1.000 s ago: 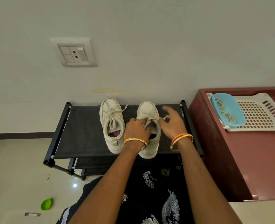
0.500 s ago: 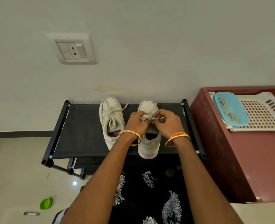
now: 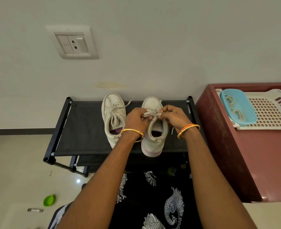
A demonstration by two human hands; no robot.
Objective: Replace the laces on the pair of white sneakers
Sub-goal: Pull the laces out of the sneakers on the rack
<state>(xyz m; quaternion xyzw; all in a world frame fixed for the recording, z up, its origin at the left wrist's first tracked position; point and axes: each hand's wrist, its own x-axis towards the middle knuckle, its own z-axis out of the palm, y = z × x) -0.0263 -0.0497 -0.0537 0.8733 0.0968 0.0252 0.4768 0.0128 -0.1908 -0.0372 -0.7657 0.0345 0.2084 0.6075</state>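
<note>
Both white sneakers stand on the black shoe rack [image 3: 80, 129], toes toward the wall. The right sneaker [image 3: 153, 134] sits at the rack's front edge, the left sneaker [image 3: 114, 116] beside it, laced and tied. The left hand [image 3: 137, 120] and right hand [image 3: 172, 117] meet over the right sneaker's tongue, each pinching the old lace [image 3: 150, 113] at its knot. This looks like the untying step. Next, the knot needs to be loosened and the lace drawn out eyelet by eyelet. Replacement laces [image 3: 235, 111] appear coiled in the blue tub [image 3: 225, 96], on the cabinet to the right of the rack.
</note>
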